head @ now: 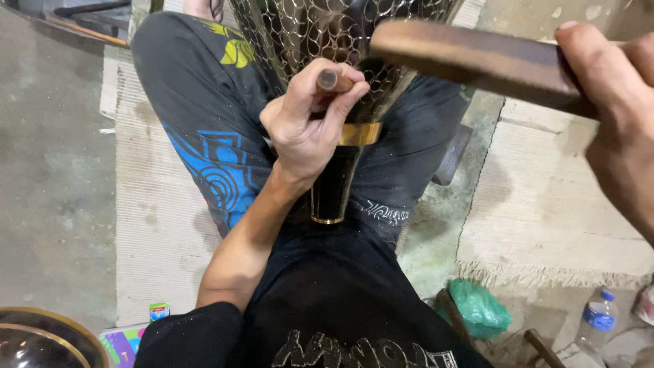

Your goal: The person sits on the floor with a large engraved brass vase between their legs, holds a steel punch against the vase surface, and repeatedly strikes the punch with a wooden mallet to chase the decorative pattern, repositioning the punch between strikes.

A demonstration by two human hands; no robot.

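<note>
The left hand (303,126) has its fingers (340,102) curled tight around a small punch (334,81) pointing into the patterned metal vase (334,41). The vase lies in the lap, narrow end toward the body. The right hand (616,112) grips a wooden mallet (470,58), lying sideways.

Floor workshop: concrete floor (48,204), worn mats (545,204), engraved metal vase (327,41)

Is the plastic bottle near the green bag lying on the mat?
No, the plastic bottle stands on the bare floor beyond the fringed edge of the mat, to the right of the green bag.
</note>
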